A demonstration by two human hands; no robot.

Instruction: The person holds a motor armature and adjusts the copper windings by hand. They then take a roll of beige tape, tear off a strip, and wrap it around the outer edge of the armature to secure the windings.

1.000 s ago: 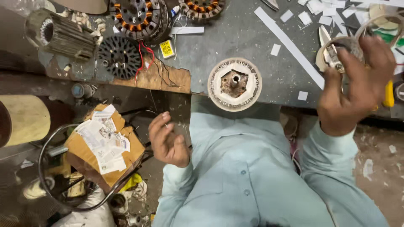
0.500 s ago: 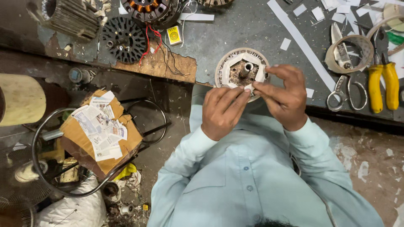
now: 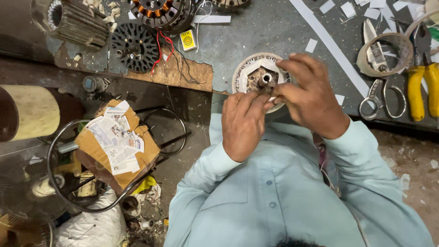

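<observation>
Head camera looks down on a person in a pale blue shirt (image 3: 283, 201), closest to us, with both arms reaching forward to a dark workbench (image 3: 256, 34). Both hands meet over a round motor stator (image 3: 249, 73), a white ring with a rusty middle and a short metal shaft (image 3: 265, 80) poking up. It sits at the near edge of the bench, right under the fingers. The left hand (image 3: 244, 123) has its fingers pressed together, and the tips pinch at the near side of the stator's middle. The right hand (image 3: 311, 98) is curled over the far right side, its fingertips also pinched close by the shaft. I cannot tell what small bit, if any, sits between the fingers. Some white paper lining already sits around the stator's middle, so that part looks begun, but no wire coils are on it yet, so I think much is left. Right of the right hand lie scissors (image 3: 382, 98), then yellow-handled pliers (image 3: 423, 84). Beyond the hands lie white paper strips (image 3: 331, 43). Far left of the left hand sit a black slotted stator disc (image 3: 135, 45) and a wound stator with copper coils (image 3: 157, 11).
</observation>
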